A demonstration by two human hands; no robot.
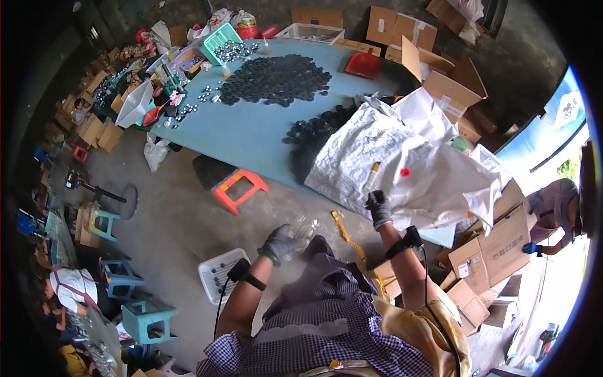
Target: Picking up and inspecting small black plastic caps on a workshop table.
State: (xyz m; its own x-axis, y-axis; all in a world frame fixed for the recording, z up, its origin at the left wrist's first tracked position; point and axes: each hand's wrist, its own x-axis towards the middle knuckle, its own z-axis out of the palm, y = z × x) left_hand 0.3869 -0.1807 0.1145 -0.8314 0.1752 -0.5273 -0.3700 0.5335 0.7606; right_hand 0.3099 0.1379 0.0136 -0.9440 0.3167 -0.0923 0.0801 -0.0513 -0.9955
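My left hand, in a grey glove, is closed around a clear, shiny plastic thing in front of my body; its exact kind is unclear. A large white woven sack lies crumpled over the right end of the blue-topped table. At the sack's near edge is my right hand, in a dark glove with the fingers curled; what they grip is hidden. Just beyond it a pale tube with a yellow end rests against the sack, near a small red round piece. Dark round discs lie beside the sack.
A wide spread of black discs covers the table's far part, near a red dustpan and a tilted green basket. An orange stool and a white basket stand on the floor. Cardboard boxes and another person are at right.
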